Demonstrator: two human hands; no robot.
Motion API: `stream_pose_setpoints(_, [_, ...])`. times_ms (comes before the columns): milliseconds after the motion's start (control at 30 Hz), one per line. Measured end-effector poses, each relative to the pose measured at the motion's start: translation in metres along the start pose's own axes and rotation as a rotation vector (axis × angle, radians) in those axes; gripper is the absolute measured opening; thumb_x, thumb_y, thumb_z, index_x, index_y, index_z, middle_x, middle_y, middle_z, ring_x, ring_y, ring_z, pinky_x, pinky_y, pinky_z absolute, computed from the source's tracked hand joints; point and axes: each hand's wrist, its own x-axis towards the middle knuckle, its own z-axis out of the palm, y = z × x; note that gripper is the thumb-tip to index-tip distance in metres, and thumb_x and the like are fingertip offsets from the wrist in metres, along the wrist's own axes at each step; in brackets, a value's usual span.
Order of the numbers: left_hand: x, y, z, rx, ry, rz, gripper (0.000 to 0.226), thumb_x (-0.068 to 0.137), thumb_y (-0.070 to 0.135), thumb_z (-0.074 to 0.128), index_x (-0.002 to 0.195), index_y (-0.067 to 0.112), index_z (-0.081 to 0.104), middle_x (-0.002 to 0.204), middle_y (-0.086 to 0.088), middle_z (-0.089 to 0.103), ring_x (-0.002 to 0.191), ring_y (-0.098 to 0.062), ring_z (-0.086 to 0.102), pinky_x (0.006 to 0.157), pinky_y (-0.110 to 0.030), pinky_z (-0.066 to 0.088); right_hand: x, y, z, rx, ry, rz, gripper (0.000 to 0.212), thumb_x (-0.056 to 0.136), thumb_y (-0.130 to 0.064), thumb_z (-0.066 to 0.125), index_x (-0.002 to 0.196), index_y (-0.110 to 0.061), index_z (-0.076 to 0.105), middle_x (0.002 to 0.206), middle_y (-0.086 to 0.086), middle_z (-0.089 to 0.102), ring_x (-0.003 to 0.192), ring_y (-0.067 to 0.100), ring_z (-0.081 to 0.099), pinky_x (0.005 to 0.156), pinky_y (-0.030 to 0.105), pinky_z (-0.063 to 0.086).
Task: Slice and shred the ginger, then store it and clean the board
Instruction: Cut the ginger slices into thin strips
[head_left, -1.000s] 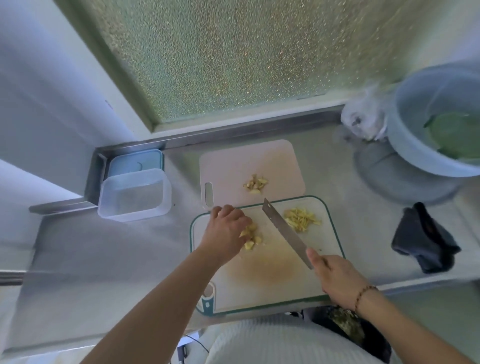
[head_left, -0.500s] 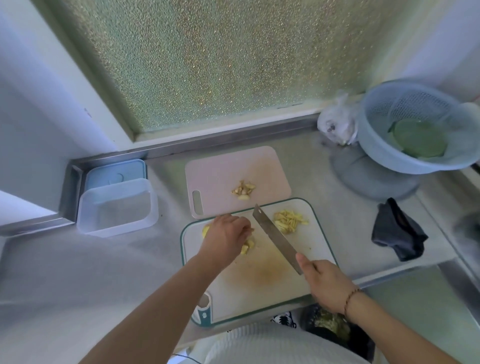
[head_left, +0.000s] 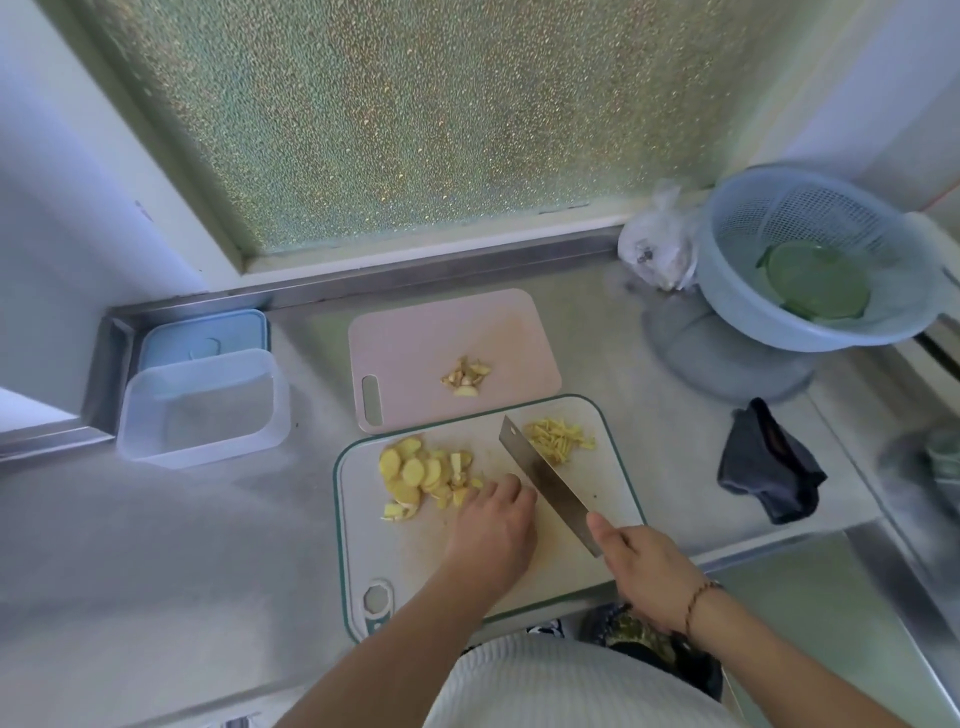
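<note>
On the steel bench (head_left: 208, 545), a green-rimmed white cutting board (head_left: 613, 499) carries yellow ginger slices (head_left: 415, 473) and shreds (head_left: 558, 439). The right hand (head_left: 649, 571) grips a steel cleaver (head_left: 545, 483); the left hand (head_left: 493, 530) rests beside the slices.

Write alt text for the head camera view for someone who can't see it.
A person's right hand holds a steel cleaver over a white green-rimmed cutting board while the left hand rests beside yellow ginger slices; shredded ginger lies past the blade. A clear plastic container sits to the left on the steel counter.
</note>
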Motion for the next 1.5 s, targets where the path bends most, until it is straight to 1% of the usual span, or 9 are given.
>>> stream_pose_setpoints(133, [-0.022, 0.001, 0.001, -0.064, -0.044, 0.022, 0.027, 0.084, 0.036, 0.048, 0.088, 0.017, 0.066, 0.094, 0.0, 0.064, 0.08, -0.023, 0.06, 0.073, -0.033, 0.055, 0.001, 0.007, 0.0, -0.001, -0.012, 0.011, 0.06, 0.087, -0.067, 0.024, 0.06, -0.015, 0.039, 0.055, 0.0, 0.041, 0.054, 0.013, 0.043, 0.058, 0.029, 0.037])
stream_pose_setpoints(300, [-0.024, -0.011, 0.001, -0.193, -0.048, 0.016, 0.026, 0.077, 0.008, 0.074, 0.103, 0.009, 0.074, 0.108, -0.008, 0.068, 0.094, -0.03, 0.065, 0.083, -0.038, 0.058, 0.002, 0.013, 0.0, -0.005, -0.033, 0.0, 0.063, 0.082, -0.072, 0.02, 0.059, -0.016, 0.039, 0.054, 0.0, 0.042, 0.054, 0.014, 0.044, 0.058, 0.029, 0.038])
stream_pose_setpoints(400, [-0.022, -0.015, -0.001, -0.206, -0.109, 0.0, 0.029, 0.083, 0.003, 0.069, 0.112, 0.006, 0.072, 0.12, -0.011, 0.066, 0.105, -0.033, 0.062, 0.092, -0.041, 0.054, 0.003, 0.014, -0.001, -0.01, -0.06, -0.01, 0.063, 0.081, -0.072, 0.02, 0.061, -0.016, 0.039, 0.055, 0.001, 0.041, 0.054, 0.014, 0.043, 0.058, 0.028, 0.038])
stream_pose_setpoints(600, [-0.023, -0.009, 0.005, -0.197, 0.047, 0.016, 0.008, 0.074, 0.017, 0.071, 0.079, 0.012, 0.073, 0.092, -0.003, 0.07, 0.075, -0.025, 0.068, 0.06, -0.029, 0.058, 0.009, 0.018, -0.006, -0.023, -0.096, -0.021, 0.065, 0.079, -0.074, 0.019, 0.061, -0.015, 0.04, 0.055, 0.001, 0.043, 0.052, 0.013, 0.044, 0.059, 0.028, 0.041])
stream_pose_setpoints(800, [-0.015, 0.019, 0.027, -0.27, 0.226, -0.179, 0.024, 0.084, 0.031, 0.06, 0.076, 0.011, 0.07, 0.086, -0.002, 0.068, 0.073, -0.02, 0.065, 0.063, -0.027, 0.053, 0.022, 0.021, -0.018, -0.08, -0.141, -0.089, 0.061, 0.081, -0.07, 0.02, 0.064, -0.015, 0.039, 0.057, 0.0, 0.044, 0.053, 0.011, 0.043, 0.055, 0.024, 0.037])
stream_pose_setpoints(900, [-0.014, 0.037, 0.024, -0.409, 0.286, -0.367, 0.008, 0.074, 0.019, 0.077, 0.077, 0.012, 0.072, 0.084, 0.002, 0.07, 0.068, -0.012, 0.064, 0.059, -0.022, 0.053, 0.032, 0.023, -0.025, -0.107, -0.156, -0.127, 0.059, 0.083, -0.068, 0.022, 0.063, -0.015, 0.038, 0.056, -0.001, 0.042, 0.052, 0.011, 0.042, 0.052, 0.023, 0.035])
stream_pose_setpoints(1000, [-0.031, 0.043, 0.026, -0.551, 0.333, -0.506, 0.021, 0.068, 0.0, 0.086, 0.084, 0.009, 0.075, 0.093, 0.005, 0.07, 0.074, -0.003, 0.062, 0.07, -0.008, 0.051, 0.036, 0.027, -0.026, -0.121, -0.184, -0.135, 0.059, 0.088, -0.065, 0.023, 0.062, -0.014, 0.039, 0.054, 0.0, 0.044, 0.051, 0.012, 0.044, 0.052, 0.025, 0.036])
stream_pose_setpoints(1200, [-0.045, 0.039, 0.037, -0.492, 0.416, -0.351, 0.016, 0.074, -0.007, 0.081, 0.082, 0.005, 0.073, 0.1, -0.002, 0.07, 0.088, -0.005, 0.065, 0.078, -0.012, 0.054, 0.021, 0.025, -0.015, -0.133, -0.162, -0.206, 0.056, 0.087, -0.061, 0.025, 0.057, -0.016, 0.035, 0.047, -0.006, 0.036, 0.042, 0.005, 0.039, 0.047, 0.018, 0.034])
stream_pose_setpoints(1500, [-0.033, 0.034, 0.038, -0.479, 0.416, -0.275, 0.008, 0.083, 0.007, 0.077, 0.085, 0.003, 0.07, 0.101, -0.006, 0.065, 0.083, -0.009, 0.061, 0.073, -0.008, 0.049, 0.031, 0.025, -0.02, -0.136, -0.13, -0.246, 0.056, 0.085, -0.063, 0.025, 0.054, -0.016, 0.034, 0.043, -0.006, 0.035, 0.041, 0.005, 0.039, 0.047, 0.02, 0.033])
